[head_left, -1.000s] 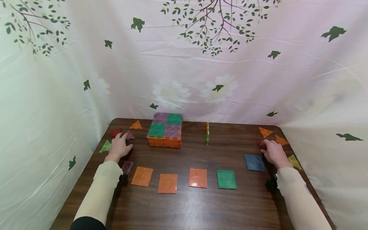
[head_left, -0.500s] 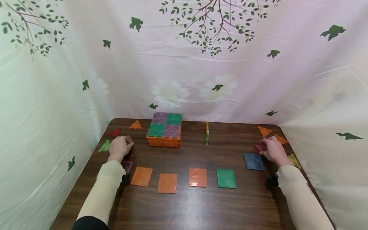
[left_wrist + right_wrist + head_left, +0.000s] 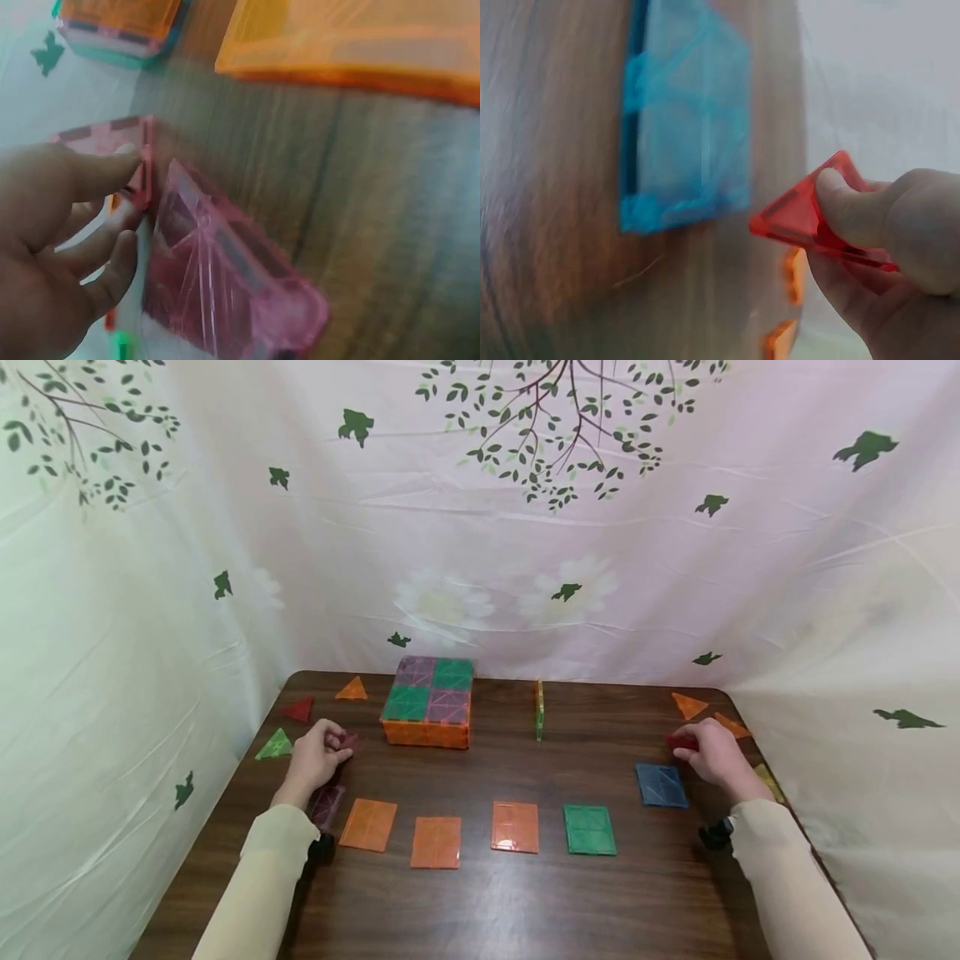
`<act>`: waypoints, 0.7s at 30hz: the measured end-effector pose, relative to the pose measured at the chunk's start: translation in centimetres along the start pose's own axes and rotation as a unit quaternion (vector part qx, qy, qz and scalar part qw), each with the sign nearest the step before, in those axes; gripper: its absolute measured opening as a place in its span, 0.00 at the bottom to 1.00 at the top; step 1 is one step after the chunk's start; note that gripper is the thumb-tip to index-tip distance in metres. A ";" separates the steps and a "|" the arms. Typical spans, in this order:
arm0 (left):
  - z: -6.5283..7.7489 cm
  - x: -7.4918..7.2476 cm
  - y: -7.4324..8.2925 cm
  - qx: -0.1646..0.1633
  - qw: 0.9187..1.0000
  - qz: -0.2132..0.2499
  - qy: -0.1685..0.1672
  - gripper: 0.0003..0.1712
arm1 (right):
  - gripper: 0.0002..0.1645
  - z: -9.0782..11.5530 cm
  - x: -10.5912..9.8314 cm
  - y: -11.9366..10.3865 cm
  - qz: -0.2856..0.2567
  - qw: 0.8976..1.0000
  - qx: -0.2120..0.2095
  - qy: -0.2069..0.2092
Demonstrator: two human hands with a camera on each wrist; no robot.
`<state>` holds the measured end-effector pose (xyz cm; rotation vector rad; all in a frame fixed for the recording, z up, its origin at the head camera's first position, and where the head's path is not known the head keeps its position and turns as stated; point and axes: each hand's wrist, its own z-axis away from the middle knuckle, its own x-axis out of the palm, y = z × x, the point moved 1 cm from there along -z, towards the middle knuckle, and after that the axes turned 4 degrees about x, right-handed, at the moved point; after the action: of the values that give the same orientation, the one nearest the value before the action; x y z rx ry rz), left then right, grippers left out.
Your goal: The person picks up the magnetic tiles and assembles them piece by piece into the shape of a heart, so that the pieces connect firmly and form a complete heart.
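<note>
My left hand (image 3: 315, 756) pinches a pinkish triangular magnetic tile (image 3: 112, 133) between thumb and fingers, at the table's left side. Close below that hand lies a purple square tile (image 3: 225, 262). At the right side, my right hand (image 3: 716, 756) grips a red triangular magnetic tile (image 3: 802, 214), thumb on its face. A blue square tile (image 3: 662, 785) lies flat just left of the right hand. Near the left hand are a red triangle tile (image 3: 298, 709), a light green triangle tile (image 3: 275, 744) and an orange triangle tile (image 3: 352, 688).
A box built of tiles (image 3: 427, 702), green and purple on top with orange sides, stands at the back. Right of it a thin yellow-green tile (image 3: 539, 710) stands on edge. Orange squares (image 3: 436, 842) and a green square (image 3: 589, 829) lie in front. Orange triangles (image 3: 689, 705) lie back right.
My left hand has picked up the pinkish triangle and drawn it slightly toward me. The right hand has taken hold of the red triangle and stays at nearly the same spot.
</note>
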<state>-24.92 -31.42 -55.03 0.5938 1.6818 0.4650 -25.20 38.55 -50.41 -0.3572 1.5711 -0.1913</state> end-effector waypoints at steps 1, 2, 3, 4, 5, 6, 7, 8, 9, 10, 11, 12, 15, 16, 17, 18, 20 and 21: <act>0.3 0.1 0.2 0.016 1.000 0.002 -0.012 0.13 | 0.15 0.0 -0.1 -0.4 -0.004 1.000 -0.006 0.003; 0.5 0.1 0.5 0.034 0.999 0.003 -0.025 0.12 | 0.14 0.1 -0.1 -0.9 -0.009 1.000 -0.012 0.007; 0.7 0.2 0.8 0.052 0.998 0.001 -0.040 0.12 | 0.13 0.1 -0.2 -1.5 -0.015 1.000 -0.020 0.010; 0.9 0.4 1.2 0.069 0.996 -0.005 -0.054 0.12 | 0.12 0.2 -0.3 -2.1 -0.020 0.999 -0.032 0.015; 1.0 0.7 1.7 0.085 0.994 -0.008 -0.066 0.11 | 0.11 0.2 -0.3 -2.8 -0.024 0.998 -0.047 0.020; 1.1 0.9 2.3 0.099 0.992 -0.007 -0.078 0.11 | 0.10 0.1 -0.2 -3.5 -0.026 0.997 -0.067 0.028; 1.1 1.2 3.0 0.114 0.989 -0.005 -0.090 0.10 | 0.10 0.1 -0.1 -4.2 -0.028 0.995 -0.089 0.037; 1.1 1.6 3.7 0.128 0.987 -0.001 -0.100 0.09 | 0.10 0.1 0.0 -4.9 -0.034 0.992 -0.110 0.043; 1.1 2.0 4.5 0.141 0.984 0.003 -0.112 0.09 | 0.10 0.0 0.2 -5.7 -0.038 0.989 -0.134 0.050; 1.2 2.5 5.3 0.153 0.981 0.006 -0.120 0.08 | 0.10 -0.1 0.5 -6.5 -0.043 0.986 -0.154 0.054; 1.3 2.9 6.2 0.168 0.978 0.009 -0.127 0.08 | 0.10 -0.2 0.9 -7.2 -0.049 0.982 -0.173 0.054; 1.3 3.5 7.0 0.183 0.974 0.011 -0.133 0.07 | 0.10 -0.3 1.3 -8.1 -0.054 0.979 -0.189 0.052; 1.4 5.4 9.2 0.223 0.963 0.007 -0.149 0.07 | 0.10 -0.4 2.2 -10.7 -0.069 0.972 -0.224 0.028; 1.4 6.1 10.0 0.239 0.959 0.005 -0.152 0.06 | 0.10 -0.3 2.5 -11.6 -0.076 0.971 -0.228 0.015; 1.3 6.7 10.7 0.253 0.955 0.001 -0.157 0.05 | 0.10 -0.3 2.7 -12.5 -0.078 0.969 -0.234 0.005; 1.1 7.4 11.4 0.266 0.950 -0.003 -0.161 0.04 | 0.10 -0.3 3.0 -13.4 -0.082 0.968 -0.239 -0.005; 0.8 8.7 12.6 0.282 0.945 -0.008 -0.166 0.03 | 0.10 -0.4 3.5 -15.0 -0.088 0.965 -0.247 -0.022; 0.5 9.3 13.2 0.287 0.943 -0.009 -0.168 0.03 | 0.10 -0.6 3.8 -15.8 -0.090 0.964 -0.247 -0.031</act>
<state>-23.95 -15.33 -54.36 1.0180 1.4803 -0.1553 -24.07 22.41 -48.57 -0.8907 1.5117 0.0777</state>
